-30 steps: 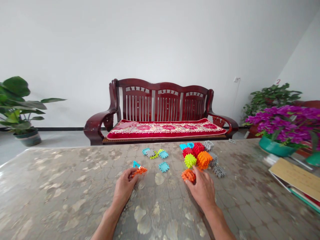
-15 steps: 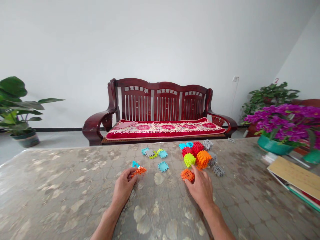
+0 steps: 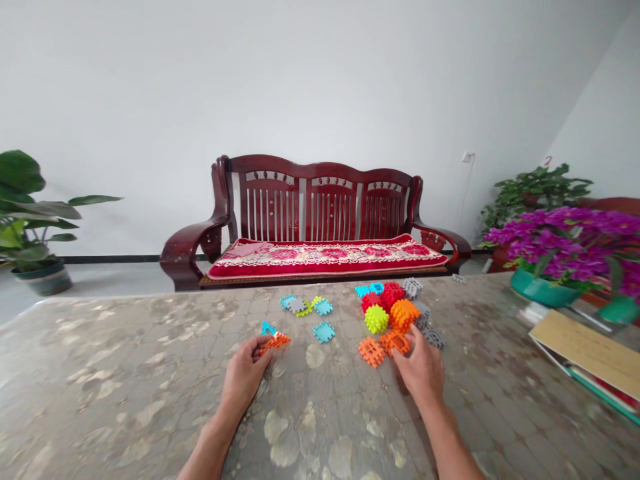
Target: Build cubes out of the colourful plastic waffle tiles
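My left hand [image 3: 244, 368] is closed on an orange interlocking plastic tile [image 3: 278, 342], pinched between thumb and fingers just above the tabletop. A small blue piece [image 3: 269, 328] is at the tile's far side, apparently joined to it. My right hand [image 3: 423, 365] has its thumb and fingers around another orange tile [image 3: 394, 342] at the near edge of the pile. Beside that, one orange tile [image 3: 371, 352] with an openwork centre lies on the table. Behind my right fingers are an orange stack [image 3: 404, 315], a lime stack [image 3: 376, 319] and red stacks [image 3: 392, 293].
Between my hands lie a light-blue tile [image 3: 324, 331] and, farther back, a loose group with a grey tile [image 3: 297, 305]. Grey tiles [image 3: 433, 338] sit right of the pile. A flower pot [image 3: 545, 288] and a cardboard-covered stack [image 3: 587, 343] occupy the table's right side.
My right hand has moved right with an orange tile, leaving another orange tile lying separately on the table. My left hand keeps its hold almost unmoved.
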`<action>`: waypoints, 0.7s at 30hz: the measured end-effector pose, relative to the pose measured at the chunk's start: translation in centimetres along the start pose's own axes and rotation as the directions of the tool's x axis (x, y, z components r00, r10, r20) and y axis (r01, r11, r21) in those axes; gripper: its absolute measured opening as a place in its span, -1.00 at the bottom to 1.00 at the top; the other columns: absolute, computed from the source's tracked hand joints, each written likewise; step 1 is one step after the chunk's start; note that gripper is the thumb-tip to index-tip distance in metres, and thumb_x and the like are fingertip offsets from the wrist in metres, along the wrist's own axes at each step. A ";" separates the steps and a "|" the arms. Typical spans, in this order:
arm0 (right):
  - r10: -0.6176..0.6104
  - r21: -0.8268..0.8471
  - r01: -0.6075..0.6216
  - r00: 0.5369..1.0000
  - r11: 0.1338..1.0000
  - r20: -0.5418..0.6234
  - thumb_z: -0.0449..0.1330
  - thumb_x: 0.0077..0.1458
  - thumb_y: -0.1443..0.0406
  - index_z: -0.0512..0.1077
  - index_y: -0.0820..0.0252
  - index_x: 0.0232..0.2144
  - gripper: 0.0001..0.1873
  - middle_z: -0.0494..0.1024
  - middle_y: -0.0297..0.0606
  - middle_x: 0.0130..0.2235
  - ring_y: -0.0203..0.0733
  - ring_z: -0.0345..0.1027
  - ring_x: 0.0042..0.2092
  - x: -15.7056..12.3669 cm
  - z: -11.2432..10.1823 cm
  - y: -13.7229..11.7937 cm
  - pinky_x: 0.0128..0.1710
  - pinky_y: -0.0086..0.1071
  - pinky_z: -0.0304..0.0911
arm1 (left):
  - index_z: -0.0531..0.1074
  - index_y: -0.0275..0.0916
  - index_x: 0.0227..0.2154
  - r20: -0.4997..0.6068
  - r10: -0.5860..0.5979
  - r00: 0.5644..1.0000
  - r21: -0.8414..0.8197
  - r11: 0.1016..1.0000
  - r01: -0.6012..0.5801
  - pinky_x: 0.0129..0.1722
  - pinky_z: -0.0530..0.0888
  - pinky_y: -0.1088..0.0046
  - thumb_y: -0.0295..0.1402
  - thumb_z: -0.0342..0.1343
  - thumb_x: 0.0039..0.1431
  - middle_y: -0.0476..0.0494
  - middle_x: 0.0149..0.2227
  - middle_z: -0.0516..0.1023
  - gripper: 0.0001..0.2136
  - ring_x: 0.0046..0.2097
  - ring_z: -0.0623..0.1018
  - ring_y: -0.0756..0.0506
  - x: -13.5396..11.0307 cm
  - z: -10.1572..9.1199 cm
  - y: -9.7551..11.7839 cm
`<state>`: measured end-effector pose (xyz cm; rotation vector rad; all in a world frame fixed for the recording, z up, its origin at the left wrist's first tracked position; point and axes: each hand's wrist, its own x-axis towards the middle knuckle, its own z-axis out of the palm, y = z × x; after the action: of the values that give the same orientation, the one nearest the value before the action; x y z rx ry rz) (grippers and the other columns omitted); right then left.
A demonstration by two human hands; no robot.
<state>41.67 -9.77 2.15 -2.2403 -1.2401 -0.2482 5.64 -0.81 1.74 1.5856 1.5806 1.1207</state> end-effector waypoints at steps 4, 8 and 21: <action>0.010 0.001 -0.010 0.999 1.000 0.031 0.18 -0.03 0.11 0.21 0.19 0.18 -0.28 0.55 -0.17 -0.05 0.04 0.36 -0.07 0.0 0.0 -0.2 -0.11 -0.21 0.18 | 0.54 -0.22 -0.28 0.009 0.020 1.000 0.018 1.000 -0.021 -0.27 0.48 0.41 -0.19 0.12 -0.09 -0.09 -0.32 0.64 -0.68 -0.33 0.57 -0.12 -0.1 -0.1 0.1; 0.020 -0.017 -0.019 0.999 1.000 0.044 0.20 -0.05 0.11 0.22 0.19 0.18 -0.27 0.53 -0.15 -0.03 0.03 0.35 -0.04 -0.2 -0.2 -0.4 -0.09 -0.21 0.17 | 0.54 -0.21 -0.25 0.016 0.039 0.999 0.048 0.998 -0.040 -0.27 0.48 0.42 -0.19 0.09 -0.06 -0.08 -0.32 0.64 -0.68 -0.32 0.57 -0.11 -0.2 -0.1 0.2; -0.147 0.060 0.156 0.980 0.986 -0.133 0.17 0.03 0.13 0.33 0.22 0.09 -0.43 0.56 -0.12 -0.08 0.04 0.36 -0.11 -0.3 1.0 0.2 -0.11 -0.17 0.18 | 0.52 -0.26 -0.27 0.023 -0.041 0.999 -0.119 0.992 0.044 -0.36 0.42 0.45 -0.07 0.18 -0.11 -0.07 -0.41 0.61 -0.60 -0.38 0.53 -0.09 -0.1 0.2 -0.1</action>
<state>41.54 -9.52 1.18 -2.0387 -1.3307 -0.3947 5.81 -0.88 1.58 1.4745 1.4983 1.1501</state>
